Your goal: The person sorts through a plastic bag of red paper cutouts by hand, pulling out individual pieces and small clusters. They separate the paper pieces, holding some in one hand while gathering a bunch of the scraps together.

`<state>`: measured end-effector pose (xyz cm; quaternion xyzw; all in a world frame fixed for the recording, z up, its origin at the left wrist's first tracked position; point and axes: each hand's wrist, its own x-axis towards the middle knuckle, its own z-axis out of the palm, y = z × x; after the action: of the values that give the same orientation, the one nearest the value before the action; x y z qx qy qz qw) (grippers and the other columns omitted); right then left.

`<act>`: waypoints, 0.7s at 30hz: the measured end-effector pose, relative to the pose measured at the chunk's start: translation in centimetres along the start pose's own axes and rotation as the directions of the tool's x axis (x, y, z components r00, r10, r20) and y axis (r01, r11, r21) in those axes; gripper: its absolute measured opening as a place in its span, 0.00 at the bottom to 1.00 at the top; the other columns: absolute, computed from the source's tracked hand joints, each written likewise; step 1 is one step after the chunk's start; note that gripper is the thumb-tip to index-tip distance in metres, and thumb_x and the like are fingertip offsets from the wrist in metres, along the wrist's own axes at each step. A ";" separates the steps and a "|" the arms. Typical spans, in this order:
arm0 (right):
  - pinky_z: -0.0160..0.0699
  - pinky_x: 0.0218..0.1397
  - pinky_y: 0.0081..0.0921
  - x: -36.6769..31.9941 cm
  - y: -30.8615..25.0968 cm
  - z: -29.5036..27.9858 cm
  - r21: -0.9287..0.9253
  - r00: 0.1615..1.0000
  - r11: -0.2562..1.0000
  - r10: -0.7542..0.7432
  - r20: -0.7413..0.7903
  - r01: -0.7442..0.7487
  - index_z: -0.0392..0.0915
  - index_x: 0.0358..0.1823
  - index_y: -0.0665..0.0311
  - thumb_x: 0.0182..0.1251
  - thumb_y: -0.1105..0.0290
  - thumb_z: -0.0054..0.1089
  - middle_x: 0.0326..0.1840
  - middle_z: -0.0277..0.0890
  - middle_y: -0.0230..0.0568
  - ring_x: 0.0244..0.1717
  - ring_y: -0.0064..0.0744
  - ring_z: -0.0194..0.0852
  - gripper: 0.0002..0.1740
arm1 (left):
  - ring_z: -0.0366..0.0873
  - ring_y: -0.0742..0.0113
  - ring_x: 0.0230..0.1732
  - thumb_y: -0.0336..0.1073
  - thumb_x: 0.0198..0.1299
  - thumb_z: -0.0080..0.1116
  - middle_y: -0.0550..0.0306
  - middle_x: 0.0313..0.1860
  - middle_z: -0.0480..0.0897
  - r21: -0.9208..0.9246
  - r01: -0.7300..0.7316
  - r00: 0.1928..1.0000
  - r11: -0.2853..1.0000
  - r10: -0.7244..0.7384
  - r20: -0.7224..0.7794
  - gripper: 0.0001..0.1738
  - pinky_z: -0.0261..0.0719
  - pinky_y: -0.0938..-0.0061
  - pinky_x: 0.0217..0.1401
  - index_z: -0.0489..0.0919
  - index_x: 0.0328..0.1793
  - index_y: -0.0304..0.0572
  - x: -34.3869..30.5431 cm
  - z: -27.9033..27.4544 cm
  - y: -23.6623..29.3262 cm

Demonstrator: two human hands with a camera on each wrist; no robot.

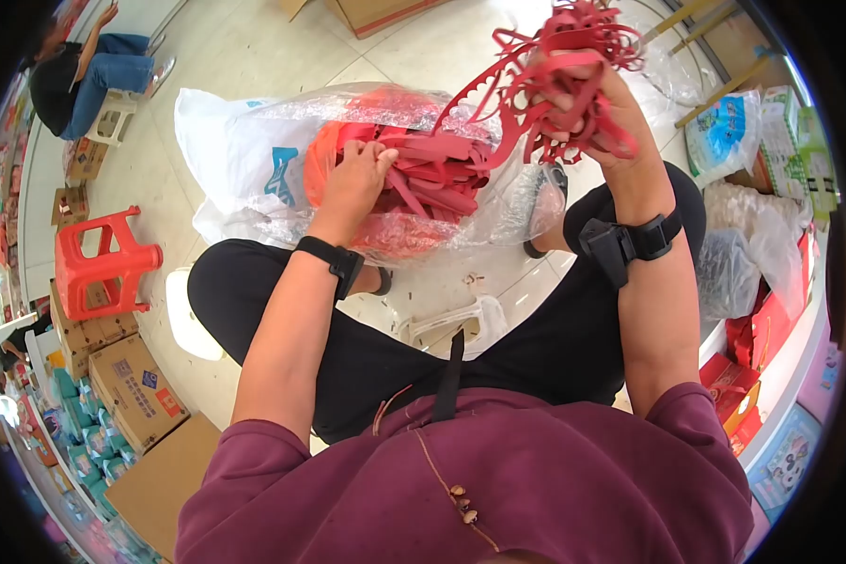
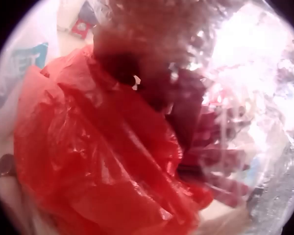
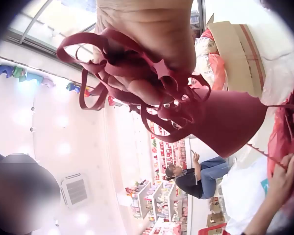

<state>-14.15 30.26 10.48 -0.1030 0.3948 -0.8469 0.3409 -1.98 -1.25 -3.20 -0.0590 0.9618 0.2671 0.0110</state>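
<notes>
High at the right in the head view, my right hand (image 1: 573,108) grips a tangled bunch of dark red strips (image 1: 583,42), some curly and some with notched edges. A broad red flap (image 3: 230,120) hangs from this bunch in the right wrist view. My left hand (image 1: 355,183) is low over the pile of red strips (image 1: 437,174), its fingers bent at the pile's left end. That pile lies in an orange-red plastic bag (image 2: 88,161) inside a larger clear plastic bag (image 1: 404,99). A thin notched strip (image 3: 264,155) runs from the bunch toward the left hand.
A white bag (image 1: 221,160) lies left of the pile. On the left are a red stool (image 1: 108,258) and cardboard boxes (image 1: 133,390). Wrapped goods (image 1: 724,273) stand at right. Another person (image 1: 80,80) sits at the far left. A white stool (image 1: 461,324) shows between the legs.
</notes>
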 end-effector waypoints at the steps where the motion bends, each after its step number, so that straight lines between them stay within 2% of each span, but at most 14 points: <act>1: 0.70 0.26 0.27 0.2 -0.3 0.3 0.023 0.992 0.993 0.119 -0.031 -0.118 0.81 0.49 0.62 0.67 0.61 0.67 0.41 0.80 0.40 0.32 0.26 0.76 0.15 | 0.79 0.40 0.54 0.55 0.74 0.49 0.43 0.55 0.77 -0.046 -0.014 0.999 0.999 0.012 -0.030 0.24 0.78 0.56 0.54 0.79 0.55 0.42 0.1 -0.8 0.6; 2: 0.71 0.25 0.26 0.4 0.0 1.2 -0.029 0.986 0.992 0.120 -0.118 -0.124 0.82 0.46 0.63 0.65 0.59 0.70 0.37 0.80 0.41 0.34 0.27 0.79 0.17 | 0.82 0.41 0.44 0.53 0.75 0.49 0.44 0.52 0.78 0.023 -0.075 0.990 0.997 0.078 -0.115 0.21 0.81 0.53 0.46 0.81 0.55 0.44 0.1 -1.5 1.2; 5: 0.71 0.23 0.23 0.2 0.5 3.3 -0.258 0.960 0.947 0.125 -0.251 -0.191 0.82 0.44 0.63 0.64 0.59 0.70 0.33 0.80 0.39 0.32 0.26 0.80 0.16 | 0.82 0.43 0.42 0.53 0.75 0.49 0.46 0.49 0.80 0.122 -0.178 0.977 0.976 0.190 -0.096 0.21 0.80 0.55 0.43 0.82 0.51 0.45 0.5 -1.0 -0.3; 6: 0.72 0.22 0.21 0.4 1.1 3.9 -0.271 0.937 0.941 0.104 -0.333 -0.201 0.83 0.43 0.63 0.64 0.60 0.70 0.31 0.81 0.36 0.28 0.25 0.79 0.15 | 0.82 0.43 0.42 0.53 0.75 0.49 0.47 0.47 0.80 0.110 -0.200 0.969 0.974 0.213 -0.124 0.21 0.80 0.55 0.42 0.82 0.49 0.45 0.6 -1.5 0.1; 8: 0.72 0.21 0.21 0.8 1.5 3.3 -0.327 0.945 0.907 0.176 -0.274 -0.264 0.83 0.44 0.64 0.64 0.61 0.69 0.29 0.80 0.36 0.26 0.24 0.78 0.14 | 0.82 0.44 0.41 0.53 0.75 0.49 0.48 0.43 0.81 0.080 -0.250 0.951 0.965 0.260 -0.168 0.21 0.79 0.55 0.40 0.82 0.46 0.45 0.5 -2.1 1.2; 9: 0.72 0.21 0.21 0.9 1.7 3.7 -0.357 0.945 0.885 0.224 -0.239 -0.300 0.83 0.44 0.64 0.64 0.62 0.69 0.28 0.80 0.35 0.24 0.24 0.78 0.14 | 0.82 0.44 0.41 0.52 0.75 0.49 0.48 0.41 0.81 0.064 -0.237 0.959 0.969 0.244 -0.144 0.20 0.79 0.55 0.40 0.81 0.45 0.44 0.0 -1.8 1.4; 10: 0.74 0.23 0.21 0.8 2.0 4.4 -0.378 0.959 0.888 0.197 -0.202 -0.262 0.84 0.44 0.70 0.65 0.63 0.68 0.26 0.80 0.40 0.22 0.25 0.76 0.15 | 0.82 0.44 0.40 0.52 0.74 0.50 0.48 0.40 0.81 0.055 -0.227 0.964 0.972 0.232 -0.128 0.20 0.79 0.54 0.39 0.81 0.44 0.44 0.1 -1.7 1.5; 11: 0.74 0.23 0.23 0.8 2.4 5.4 -0.369 0.959 0.893 0.188 -0.213 -0.257 0.83 0.47 0.70 0.65 0.66 0.67 0.23 0.79 0.40 0.18 0.27 0.74 0.15 | 0.81 0.44 0.39 0.51 0.74 0.51 0.48 0.38 0.81 0.048 -0.224 0.968 0.973 0.228 -0.108 0.20 0.78 0.54 0.39 0.80 0.43 0.43 0.3 -1.8 1.7; 13: 0.78 0.28 0.23 1.8 3.6 4.3 -0.448 0.953 0.842 0.286 -0.102 -0.301 0.83 0.49 0.69 0.66 0.67 0.66 0.30 0.82 0.39 0.24 0.27 0.78 0.15 | 0.81 0.42 0.43 0.49 0.75 0.50 0.45 0.40 0.82 0.078 -0.181 0.983 0.980 0.184 -0.026 0.18 0.78 0.55 0.43 0.80 0.46 0.42 0.3 -2.2 2.8; 16: 0.81 0.36 0.22 2.9 7.8 3.3 -0.419 0.954 0.857 0.253 -0.161 -0.298 0.83 0.49 0.64 0.62 0.67 0.68 0.39 0.84 0.36 0.32 0.23 0.81 0.15 | 0.81 0.41 0.46 0.44 0.73 0.52 0.44 0.42 0.82 0.104 -0.154 0.988 0.983 0.151 0.041 0.14 0.77 0.55 0.45 0.78 0.47 0.40 0.1 -3.0 4.4; 17: 0.81 0.39 0.22 3.1 8.6 3.2 -0.415 0.949 0.854 0.272 -0.160 -0.314 0.83 0.49 0.64 0.61 0.67 0.67 0.39 0.85 0.36 0.34 0.23 0.82 0.15 | 0.81 0.42 0.46 0.43 0.72 0.53 0.44 0.42 0.83 0.107 -0.154 0.987 0.982 0.148 0.058 0.13 0.77 0.55 0.45 0.78 0.47 0.40 0.0 -3.1 4.7; 19: 0.82 0.43 0.23 3.3 9.7 3.0 -0.408 0.937 0.844 0.310 -0.161 -0.349 0.84 0.49 0.63 0.61 0.67 0.67 0.40 0.85 0.35 0.36 0.24 0.82 0.15 | 0.82 0.42 0.47 0.40 0.70 0.54 0.44 0.44 0.83 0.076 -0.220 0.976 0.973 0.219 0.010 0.12 0.78 0.54 0.45 0.77 0.49 0.40 -0.1 -2.6 4.3; 21: 0.81 0.43 0.24 3.5 10.4 2.8 -0.395 0.914 0.825 0.383 -0.134 -0.404 0.83 0.49 0.62 0.59 0.68 0.66 0.40 0.84 0.34 0.37 0.23 0.82 0.16 | 0.82 0.42 0.48 0.38 0.67 0.56 0.43 0.45 0.84 0.069 -0.241 0.970 0.968 0.242 -0.015 0.12 0.78 0.54 0.46 0.77 0.51 0.40 -0.3 -2.6 4.3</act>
<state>-10.37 21.52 4.34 -0.0686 0.5864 -0.6572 0.4686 -2.22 1.12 1.30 0.0558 0.9703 0.2336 -0.0307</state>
